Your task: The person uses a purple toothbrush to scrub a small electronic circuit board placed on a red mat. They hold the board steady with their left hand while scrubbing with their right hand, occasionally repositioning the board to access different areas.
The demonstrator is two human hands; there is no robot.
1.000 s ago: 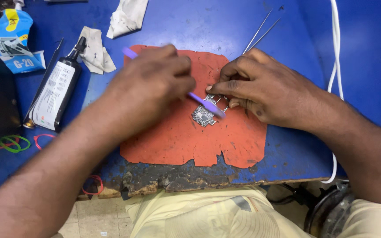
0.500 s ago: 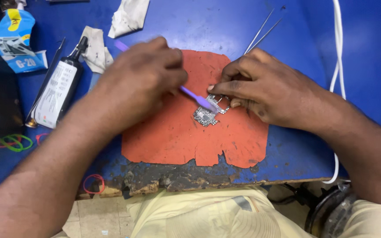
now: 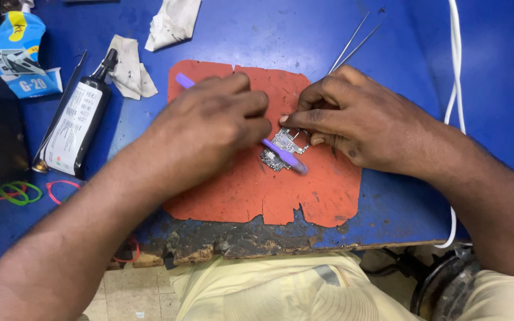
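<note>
fingers (image 3: 290, 120) pin small silvery circuit board (image 3: 281, 148).

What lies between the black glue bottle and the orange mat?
In the head view, mostly bare blue table. A crumpled stained cloth sits between the black glue bottle and the orange mat, nearer the bottle's nozzle.

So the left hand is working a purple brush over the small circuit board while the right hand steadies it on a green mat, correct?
Not quite: the mat is orange-red, not green, as the head view shows. The left hand holds the purple brush over the circuit board; the right hand steadies it.
</note>
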